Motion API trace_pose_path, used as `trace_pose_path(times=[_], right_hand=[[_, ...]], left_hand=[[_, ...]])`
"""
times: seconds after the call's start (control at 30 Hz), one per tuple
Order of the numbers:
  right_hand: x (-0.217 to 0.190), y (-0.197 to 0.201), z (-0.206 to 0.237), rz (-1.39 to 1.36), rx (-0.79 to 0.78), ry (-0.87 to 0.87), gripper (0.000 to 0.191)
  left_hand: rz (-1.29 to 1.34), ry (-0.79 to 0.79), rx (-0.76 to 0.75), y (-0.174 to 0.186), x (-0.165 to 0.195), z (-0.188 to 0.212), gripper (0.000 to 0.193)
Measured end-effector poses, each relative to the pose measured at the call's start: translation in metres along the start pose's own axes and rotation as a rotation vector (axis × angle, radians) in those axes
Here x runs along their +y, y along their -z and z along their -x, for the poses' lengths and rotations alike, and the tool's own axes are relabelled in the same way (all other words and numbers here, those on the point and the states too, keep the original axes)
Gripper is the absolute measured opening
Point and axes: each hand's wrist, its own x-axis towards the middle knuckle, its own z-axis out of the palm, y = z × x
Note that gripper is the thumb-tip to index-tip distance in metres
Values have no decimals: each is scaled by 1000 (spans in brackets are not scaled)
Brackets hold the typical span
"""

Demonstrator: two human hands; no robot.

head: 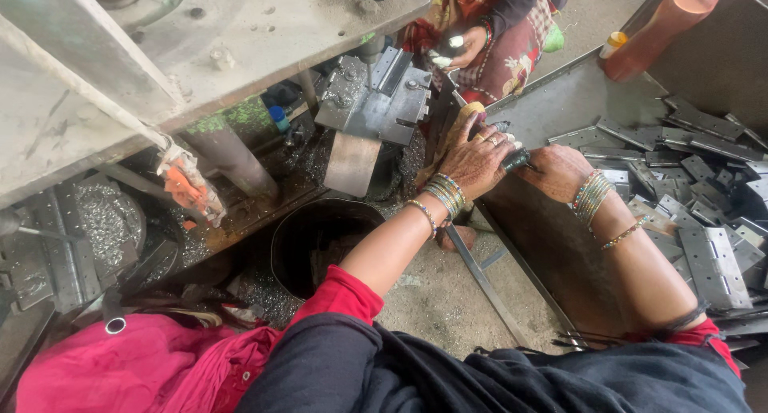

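Both hands are pressed close together around one small dark metal piece (pixel 516 157). The left hand (pixel 477 162) lies over it with its fingers curled down. The right hand (pixel 560 171) pinches it from the other side. The piece sits at the near edge of a big metal tray (pixel 560 109), right between the two hands.

Just past the right hand lies a pile of grey metal hinges (pixel 704 189), spread over the tray. Past the left hand stands a heavy grey press machine (pixel 376 101), and below that hand is a black bucket (pixel 320 237) on the floor. Far beyond the grip, another person's hand (pixel 468 45) holds something small and pale. An orange bottle (pixel 660 29) leans by the tray's far wall.

To do this part well, I think the hands should hold the piece firm and flat, keep fingertips away from sharp edges, and line the parts up straight before pushing.

The piece is mostly hidden under the fingers, so I cannot tell its true shape or if it is one part or two. The bucket's inside is too dark to see. The machine's top is cut off.
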Motion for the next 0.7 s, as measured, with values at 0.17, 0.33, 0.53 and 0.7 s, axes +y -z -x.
trace_pose_path(times=[0.17,0.33,0.53,0.7], right_hand=[[-1,1,1,3,3,-4,32],[-1,1,1,-9,-6,-18,32],[-2,4,1,-21,8,2,33],[-4,6,4,-18,-25,-64,35]], left_hand=[[16,10,16,1,2,1,44],[19,18,9,3,3,1,44],[22,-2,8,5,2,0,44],[31,21,-19,7,4,-1,43]])
